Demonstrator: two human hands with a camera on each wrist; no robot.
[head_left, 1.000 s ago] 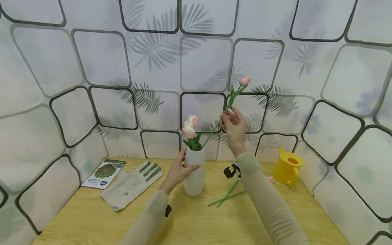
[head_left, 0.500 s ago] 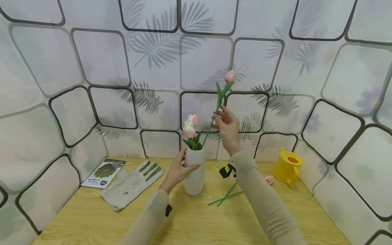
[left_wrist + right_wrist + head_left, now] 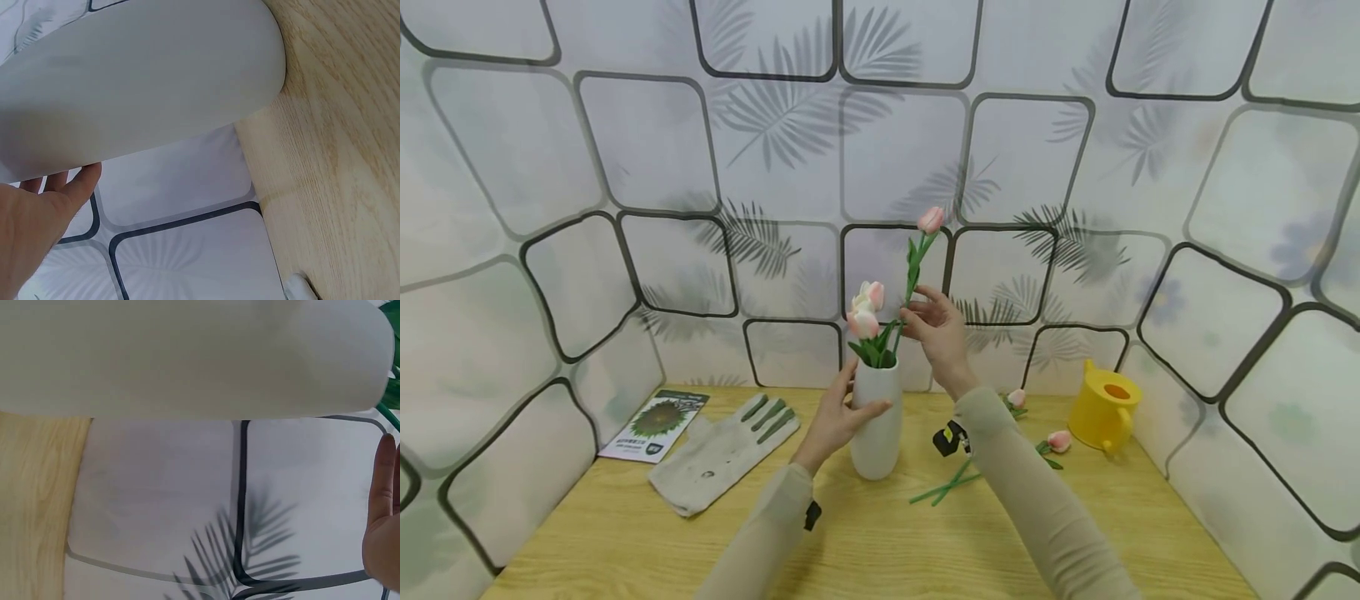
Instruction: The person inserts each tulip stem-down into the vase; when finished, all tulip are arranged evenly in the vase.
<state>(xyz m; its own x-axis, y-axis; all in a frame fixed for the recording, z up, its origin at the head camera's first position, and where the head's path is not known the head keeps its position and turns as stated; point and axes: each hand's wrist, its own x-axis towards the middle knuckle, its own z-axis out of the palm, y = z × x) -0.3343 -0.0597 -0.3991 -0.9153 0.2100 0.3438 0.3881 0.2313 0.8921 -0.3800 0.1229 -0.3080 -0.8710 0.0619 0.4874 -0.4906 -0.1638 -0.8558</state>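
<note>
Pinching pink tulip (image 3: 913,268) by stem, R hand (image 3: 942,337) has lower stem at mouth of white vase (image 3: 876,425); L hand (image 3: 838,421) grips vase upright. Prob. best: lower slowly, w/ leaves clear of pale blooms (image 3: 864,324).

The vase (image 3: 877,429) hides the bottom of the tall tulip (image 3: 930,220). The right sleeve (image 3: 1033,483) covers part of the loose tulips (image 3: 1059,442).

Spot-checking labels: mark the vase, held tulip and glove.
Vase (image 3: 880,428): head view, on the front of its body.
Held tulip (image 3: 913,267): head view, on its leaves.
Glove (image 3: 724,460): head view, on its pale middle.
</note>
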